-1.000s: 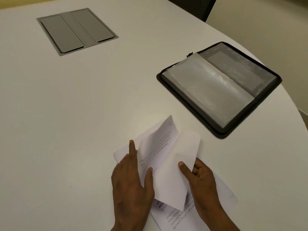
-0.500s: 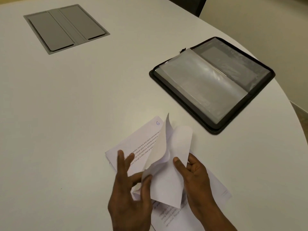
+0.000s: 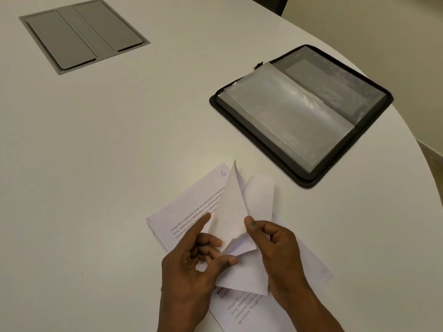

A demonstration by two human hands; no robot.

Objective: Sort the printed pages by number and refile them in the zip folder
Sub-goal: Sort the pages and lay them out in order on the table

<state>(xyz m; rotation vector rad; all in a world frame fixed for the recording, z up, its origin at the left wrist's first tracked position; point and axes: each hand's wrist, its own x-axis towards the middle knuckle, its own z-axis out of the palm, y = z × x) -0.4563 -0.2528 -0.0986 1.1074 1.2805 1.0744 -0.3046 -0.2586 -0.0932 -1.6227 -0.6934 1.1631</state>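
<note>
A small stack of printed pages (image 3: pixel 189 212) lies on the white table in front of me; the exposed sheet bears a handwritten 6 near its far corner. My left hand (image 3: pixel 191 267) pinches the lifted upper sheets (image 3: pixel 233 212) near their lower edge, index finger stretched along the exposed page. My right hand (image 3: pixel 278 255) holds the same bent-up sheets from the right, thumb on top. The black zip folder (image 3: pixel 251 137) lies open to the upper right, its clear plastic sleeves showing.
A grey recessed cable hatch (image 3: pixel 81 34) is set into the table at the far left. The table's curved edge (image 3: pixel 424 164) runs close behind and to the right of the folder. A dark chair back shows at the top.
The upper sheets have been lifted and folded back further, uncovering the page marked 6. My left hand has gone from lying flat on the stack to pinching the lifted sheets.
</note>
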